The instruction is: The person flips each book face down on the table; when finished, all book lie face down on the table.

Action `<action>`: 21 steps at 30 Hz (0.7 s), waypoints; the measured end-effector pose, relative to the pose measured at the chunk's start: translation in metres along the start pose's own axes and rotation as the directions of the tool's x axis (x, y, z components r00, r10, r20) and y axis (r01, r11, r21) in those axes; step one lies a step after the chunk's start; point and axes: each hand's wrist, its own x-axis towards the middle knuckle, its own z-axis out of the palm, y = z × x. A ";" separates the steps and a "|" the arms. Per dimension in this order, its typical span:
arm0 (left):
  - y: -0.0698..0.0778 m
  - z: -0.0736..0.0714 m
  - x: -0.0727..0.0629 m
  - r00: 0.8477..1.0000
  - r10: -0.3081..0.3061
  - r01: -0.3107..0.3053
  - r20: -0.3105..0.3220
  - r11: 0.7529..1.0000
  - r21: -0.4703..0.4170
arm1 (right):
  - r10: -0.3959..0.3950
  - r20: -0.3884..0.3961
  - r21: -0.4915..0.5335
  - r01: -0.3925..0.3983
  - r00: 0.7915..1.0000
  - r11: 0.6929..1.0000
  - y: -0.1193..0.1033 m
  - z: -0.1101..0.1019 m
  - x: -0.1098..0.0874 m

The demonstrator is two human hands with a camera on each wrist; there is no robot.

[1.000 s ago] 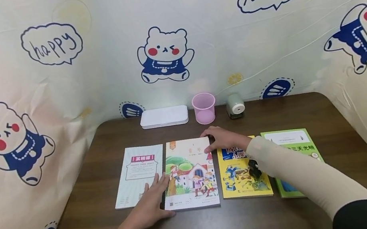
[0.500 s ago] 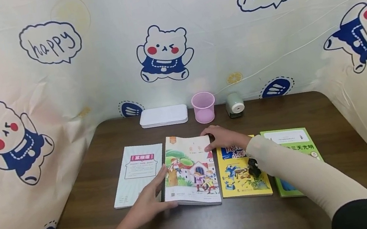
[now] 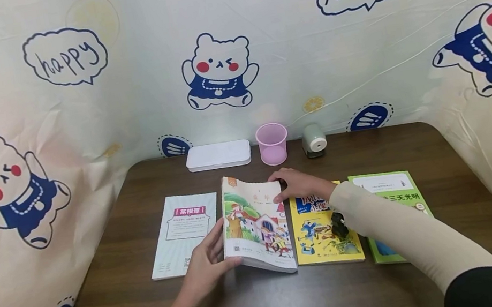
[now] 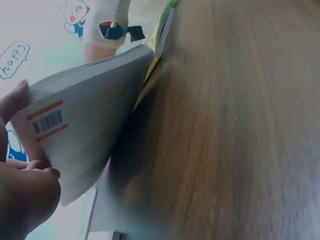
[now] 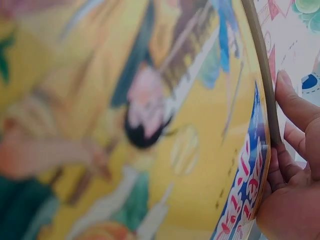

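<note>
A storybook (image 3: 255, 230) with a white cover and a painted house is tilted, its left edge raised off the table and its right edge low. My left hand (image 3: 203, 266) grips its lower left edge, thumb on the cover and fingers underneath. In the left wrist view the back of the storybook (image 4: 95, 120) shows a barcode. My right hand (image 3: 299, 185) holds the top right corner, thumb on the cover and a finger at the top edge. The right wrist view is filled mostly by a yellow book (image 5: 200, 165), with the right hand (image 5: 295, 170) beside it.
A pale blue book (image 3: 188, 225) lies left of the storybook. The yellow book and a green book (image 3: 405, 197) lie to the right, partly under my right arm. At the back stand a white case (image 3: 218, 156), a pink cup (image 3: 273, 144) and a small green-grey device (image 3: 314, 140).
The storybook lay flat a second ago; its left edge has risen. My left hand has gone from lying at its left side to gripping that edge. The right hand has stayed at the corner.
</note>
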 end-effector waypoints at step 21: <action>0.009 0.014 -0.002 0.994 0.111 -0.110 -0.001 0.989 -0.101 | -0.077 -0.064 -0.065 0.073 0.995 0.995 -0.013 0.009 0.006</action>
